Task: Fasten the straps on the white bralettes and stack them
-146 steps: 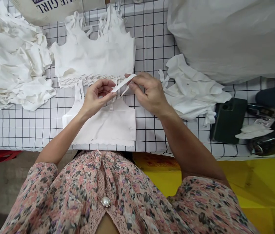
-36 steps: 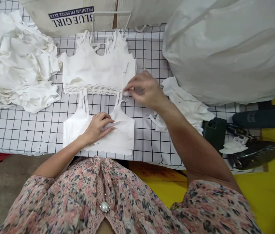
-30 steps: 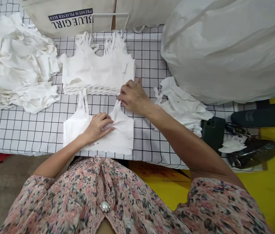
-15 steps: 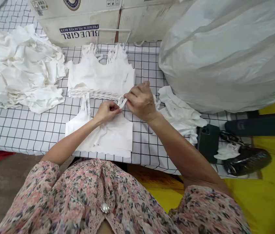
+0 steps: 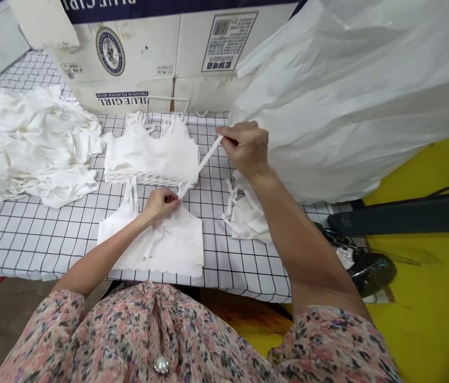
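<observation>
The counter (image 5: 244, 268), covered by a white cloth with a dark grid, carries all garments. At its far right lies a large white plastic bag (image 5: 352, 106); a carton (image 5: 144, 58), lettered BLUE GIRL upside down, stands at the far side. A loose garment pile (image 5: 28, 146) occupies the left. A neat garment stack (image 5: 152, 154) lies in front of the carton.

The white strapped top (image 5: 176, 244) lies on the counter between the stack and the person, close to the near edge. It is plain, lightly creased on the front, with a wavy hem and 2 thin straps. The hem faces the person; the strap side points away. The long axis of the body panel runs left to right.

The right hand (image 5: 247, 146) pinches the upper end of 1 strap (image 5: 210, 152). The left hand (image 5: 161, 206) pinches the same strap at its base. The strap is stretched straight between the 2 hands, its long axis running diagonally away and to the right.
</observation>
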Action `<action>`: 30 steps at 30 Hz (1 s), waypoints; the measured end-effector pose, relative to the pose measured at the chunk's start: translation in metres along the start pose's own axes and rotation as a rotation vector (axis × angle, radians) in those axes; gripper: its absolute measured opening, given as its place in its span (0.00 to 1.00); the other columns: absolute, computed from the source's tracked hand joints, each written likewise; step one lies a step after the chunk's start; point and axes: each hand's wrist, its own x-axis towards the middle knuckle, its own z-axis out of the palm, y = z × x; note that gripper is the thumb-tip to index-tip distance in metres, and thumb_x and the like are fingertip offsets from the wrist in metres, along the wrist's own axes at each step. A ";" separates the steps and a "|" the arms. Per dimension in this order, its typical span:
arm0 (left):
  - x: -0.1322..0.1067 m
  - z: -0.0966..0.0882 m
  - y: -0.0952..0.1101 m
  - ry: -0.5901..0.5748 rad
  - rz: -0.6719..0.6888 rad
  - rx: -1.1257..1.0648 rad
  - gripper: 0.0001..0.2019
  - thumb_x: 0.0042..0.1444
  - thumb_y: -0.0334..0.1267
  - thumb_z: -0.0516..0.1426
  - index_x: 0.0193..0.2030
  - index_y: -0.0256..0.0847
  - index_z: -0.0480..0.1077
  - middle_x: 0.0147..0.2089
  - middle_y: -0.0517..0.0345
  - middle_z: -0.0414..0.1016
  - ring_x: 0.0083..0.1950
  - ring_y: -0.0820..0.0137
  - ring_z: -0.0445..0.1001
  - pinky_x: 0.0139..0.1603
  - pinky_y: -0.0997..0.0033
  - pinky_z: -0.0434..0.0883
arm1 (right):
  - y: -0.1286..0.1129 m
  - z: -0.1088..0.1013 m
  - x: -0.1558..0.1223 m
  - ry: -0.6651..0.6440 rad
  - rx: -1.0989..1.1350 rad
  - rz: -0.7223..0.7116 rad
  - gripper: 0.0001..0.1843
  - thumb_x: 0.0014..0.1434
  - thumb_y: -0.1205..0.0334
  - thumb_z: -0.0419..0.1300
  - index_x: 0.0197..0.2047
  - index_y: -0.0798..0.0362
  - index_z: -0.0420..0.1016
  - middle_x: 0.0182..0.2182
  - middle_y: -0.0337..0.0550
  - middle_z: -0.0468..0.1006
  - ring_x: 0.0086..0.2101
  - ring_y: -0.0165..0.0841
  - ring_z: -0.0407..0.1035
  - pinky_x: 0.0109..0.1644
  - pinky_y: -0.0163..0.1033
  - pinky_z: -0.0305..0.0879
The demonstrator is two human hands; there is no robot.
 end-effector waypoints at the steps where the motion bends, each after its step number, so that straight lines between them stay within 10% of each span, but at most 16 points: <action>1: 0.000 -0.002 0.004 0.038 0.016 0.004 0.02 0.53 0.29 0.67 0.34 0.37 0.82 0.37 0.56 0.79 0.33 0.75 0.71 0.39 0.71 0.70 | -0.007 -0.001 -0.001 0.022 0.045 -0.014 0.17 0.68 0.66 0.57 0.50 0.49 0.88 0.38 0.46 0.87 0.42 0.42 0.79 0.54 0.53 0.75; 10: -0.012 -0.016 0.058 -0.205 -0.066 -0.568 0.12 0.68 0.44 0.64 0.47 0.37 0.85 0.44 0.49 0.88 0.41 0.73 0.82 0.49 0.69 0.80 | -0.086 -0.014 -0.048 0.002 0.495 -0.256 0.30 0.72 0.73 0.51 0.69 0.46 0.78 0.64 0.48 0.81 0.63 0.39 0.76 0.67 0.53 0.76; 20: -0.028 -0.032 0.069 -0.260 -0.141 -0.671 0.24 0.56 0.59 0.73 0.40 0.37 0.84 0.39 0.50 0.87 0.39 0.71 0.85 0.46 0.69 0.83 | -0.099 -0.029 -0.076 -0.216 0.037 -0.449 0.23 0.75 0.72 0.51 0.64 0.51 0.80 0.71 0.49 0.74 0.74 0.49 0.64 0.76 0.71 0.61; 25: -0.032 -0.033 0.062 -0.188 -0.051 -0.600 0.22 0.53 0.56 0.74 0.38 0.37 0.82 0.36 0.54 0.86 0.36 0.73 0.84 0.42 0.72 0.82 | -0.105 -0.039 -0.077 -0.215 0.285 -0.391 0.21 0.73 0.73 0.52 0.54 0.47 0.84 0.67 0.46 0.79 0.71 0.47 0.69 0.75 0.67 0.65; 30: -0.033 -0.037 0.071 -0.155 0.154 -0.404 0.17 0.62 0.51 0.71 0.34 0.37 0.81 0.32 0.57 0.82 0.33 0.76 0.79 0.37 0.73 0.77 | -0.121 -0.057 -0.062 -0.288 0.727 0.013 0.13 0.74 0.60 0.58 0.55 0.44 0.82 0.61 0.44 0.83 0.63 0.43 0.76 0.70 0.56 0.75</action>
